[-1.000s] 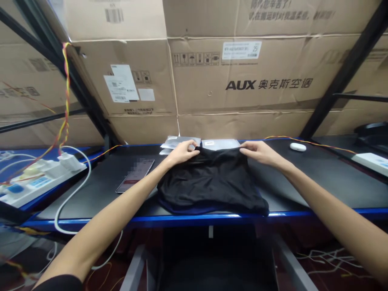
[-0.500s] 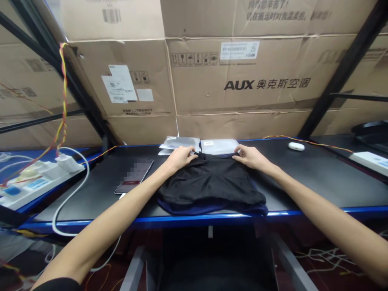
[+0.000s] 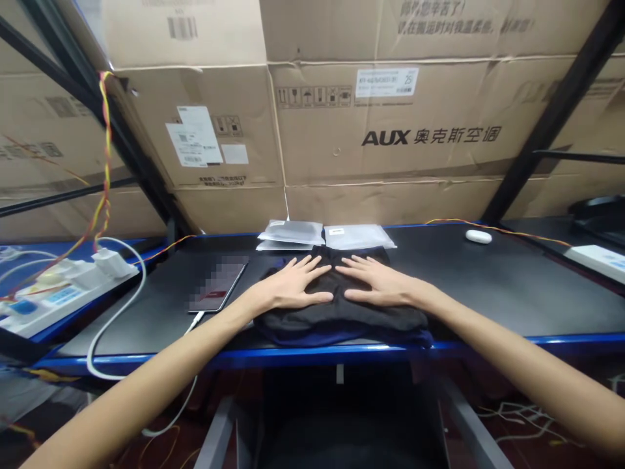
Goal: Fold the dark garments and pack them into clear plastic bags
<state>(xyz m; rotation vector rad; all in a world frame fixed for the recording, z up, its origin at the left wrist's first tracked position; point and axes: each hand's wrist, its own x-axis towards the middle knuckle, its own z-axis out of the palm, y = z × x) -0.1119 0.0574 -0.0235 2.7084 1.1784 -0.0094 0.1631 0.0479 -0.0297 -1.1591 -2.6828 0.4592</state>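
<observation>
A black garment with dark blue parts lies spread near the front edge of the table, somewhat wrinkled. My left hand rests flat on its left half, fingers apart. On the right half, my right hand lies palm down with its fingers spread. The two thumbs point toward each other with a small gap between them. Just behind the cloth are flat translucent packets, a stack on the left and another with a small label on the right.
A phone with a white cable lies left on the black table. Farther left is a power strip with plugs. A white case sits back right, near a twisted wire. Cardboard boxes stand behind.
Both hands have let go of the garment's far edge, come nearer and inward, and opened flat on it. The far edge now shows more fully in front of the packets.
</observation>
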